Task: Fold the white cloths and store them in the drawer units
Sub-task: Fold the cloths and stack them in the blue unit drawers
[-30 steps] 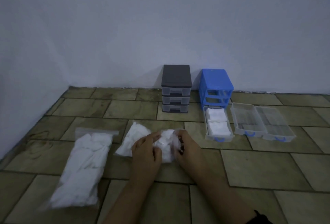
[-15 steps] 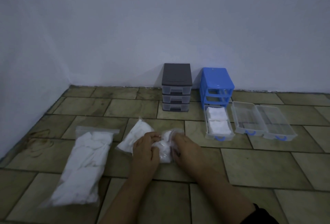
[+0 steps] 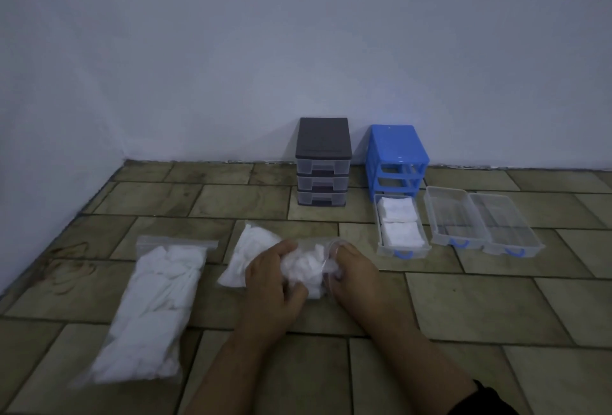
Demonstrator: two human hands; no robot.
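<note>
A clear plastic bag of white cloths [image 3: 245,259] lies on the tiled floor in front of me. My left hand [image 3: 271,285] grips the cloths [image 3: 304,269] at the bag's right end, and my right hand [image 3: 352,274] pinches the bag's open edge. A second, larger bag of white cloths [image 3: 152,308] lies to the left. A clear drawer [image 3: 402,250] holding two folded white cloths [image 3: 399,222] sits in front of the blue drawer unit [image 3: 395,156]. The dark grey drawer unit [image 3: 324,163] stands against the wall with its drawers in place.
Two clear drawers [image 3: 450,216] [image 3: 506,226] with nothing in them sit side by side on the floor right of the blue unit. The wall [image 3: 298,33] runs behind the units and along the left.
Both hands have kept working at the bag's open end and shifted slightly; the bag's crumpled right end has changed shape a little. Nothing else has moved.
</note>
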